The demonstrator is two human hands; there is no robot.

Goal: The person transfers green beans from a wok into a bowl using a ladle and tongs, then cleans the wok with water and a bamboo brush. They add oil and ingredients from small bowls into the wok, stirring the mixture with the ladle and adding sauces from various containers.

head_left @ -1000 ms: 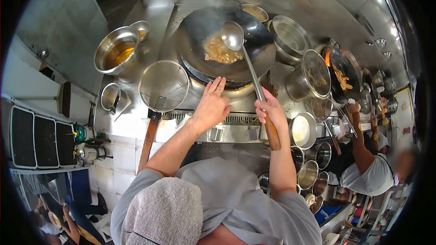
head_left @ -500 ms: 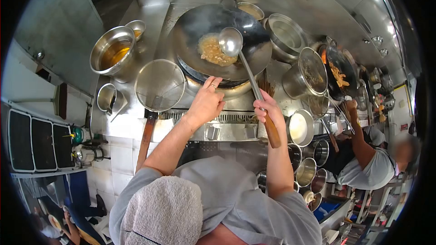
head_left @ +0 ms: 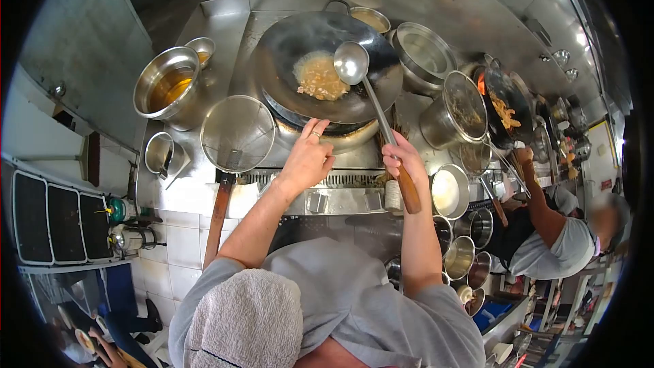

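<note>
A large dark wok (head_left: 279,61) sits on the burner, with brown liquid and small pieces of food (head_left: 319,78) in its middle. My right hand (head_left: 407,160) is wrapped round the wooden-ended handle of a metal ladle (head_left: 351,63), whose bowl hangs over the right side of the food. At the wok's near rim is my left hand (head_left: 310,157), fingers stretched forward and partly spread, holding nothing. Whether its fingertips touch the rim I cannot tell. A round strainer (head_left: 238,133) with a wooden handle lies left of my left hand.
Metal pots stand at the left, one with amber liquid (head_left: 169,90). More pots (head_left: 436,123) and a bowl of pale liquid (head_left: 449,192) are at the right. Beyond, a co-worker (head_left: 552,242) reaches toward a second wok (head_left: 507,112). Another person is at the lower left.
The ladle's bowl has shifted slightly right relative to the food. The whole view has moved a little. My left hand keeps its pose near the rim.
</note>
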